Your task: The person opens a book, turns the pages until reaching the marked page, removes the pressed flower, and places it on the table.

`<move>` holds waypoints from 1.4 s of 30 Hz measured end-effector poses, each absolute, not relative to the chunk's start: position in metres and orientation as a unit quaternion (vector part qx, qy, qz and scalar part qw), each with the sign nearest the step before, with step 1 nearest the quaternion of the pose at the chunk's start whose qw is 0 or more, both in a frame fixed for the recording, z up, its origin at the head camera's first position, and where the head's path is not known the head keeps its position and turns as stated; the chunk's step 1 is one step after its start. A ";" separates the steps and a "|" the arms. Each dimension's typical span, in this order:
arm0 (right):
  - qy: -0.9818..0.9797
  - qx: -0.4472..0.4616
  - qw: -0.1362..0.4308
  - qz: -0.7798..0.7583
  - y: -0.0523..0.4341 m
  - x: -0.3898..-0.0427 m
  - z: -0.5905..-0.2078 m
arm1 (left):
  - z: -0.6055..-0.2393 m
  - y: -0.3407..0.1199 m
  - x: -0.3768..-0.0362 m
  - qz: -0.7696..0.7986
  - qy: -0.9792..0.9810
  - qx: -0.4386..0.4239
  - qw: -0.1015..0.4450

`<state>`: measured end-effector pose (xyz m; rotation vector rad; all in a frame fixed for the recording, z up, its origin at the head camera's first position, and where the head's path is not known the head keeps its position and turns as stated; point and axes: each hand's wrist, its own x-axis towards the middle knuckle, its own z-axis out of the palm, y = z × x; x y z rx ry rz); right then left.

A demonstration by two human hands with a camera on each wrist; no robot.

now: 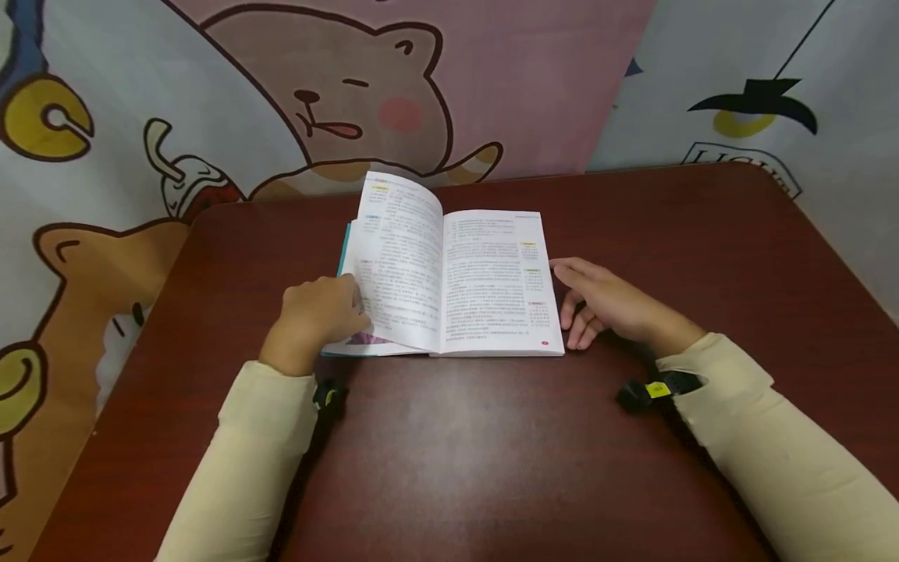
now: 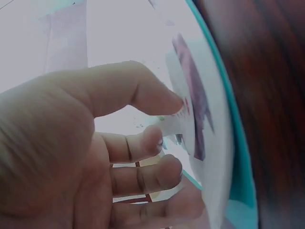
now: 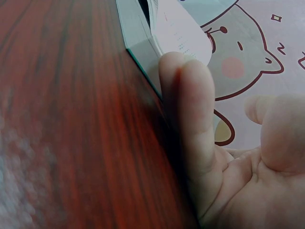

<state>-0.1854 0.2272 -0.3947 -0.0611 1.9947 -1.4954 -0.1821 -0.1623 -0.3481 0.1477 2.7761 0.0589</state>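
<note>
An open book (image 1: 492, 281) with printed text lies on the table. Its left page (image 1: 400, 257) curves up from the pages beneath, and part of a purple picture (image 1: 368, 339) shows below it. My left hand (image 1: 312, 320) pinches the outer edge of that page. In the left wrist view the thumb (image 2: 157, 93) lies against the paper with the other fingers (image 2: 167, 171) curled near it; their exact contact is partly hidden. My right hand (image 1: 607, 300) is at the book's right edge with loosely bent fingers, holding nothing. The teal cover (image 3: 138, 62) shows along the book's edge in the right wrist view.
The dark reddish-brown table (image 1: 449, 468) extends around the book on every side. Behind it hangs a cloth or wall covering (image 1: 534, 86) with cartoon animals. A black wrist device (image 1: 649, 392) sits below the right hand, and another (image 1: 328, 396) at the left wrist.
</note>
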 end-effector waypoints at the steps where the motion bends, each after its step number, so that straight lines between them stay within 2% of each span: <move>1: 0.757 -0.023 0.320 -0.569 0.227 -0.186 -0.395 | -0.347 -0.162 -0.181 0.019 0.982 0.053 0.180; 15: 0.758 -0.026 0.322 -0.566 0.227 -0.186 -0.393 | -0.344 -0.157 -0.180 0.044 0.989 0.055 0.129; 22: 0.760 -0.025 0.317 -0.567 0.227 -0.187 -0.394 | -0.338 -0.151 -0.178 0.064 0.996 0.041 0.055; 31: 0.756 -0.022 0.320 -0.570 0.227 -0.187 -0.396 | -0.341 -0.144 -0.175 0.071 0.997 0.039 0.005; 42: 0.758 -0.025 0.320 -0.568 0.227 -0.186 -0.394 | -0.346 -0.138 -0.175 0.071 0.996 0.044 -0.001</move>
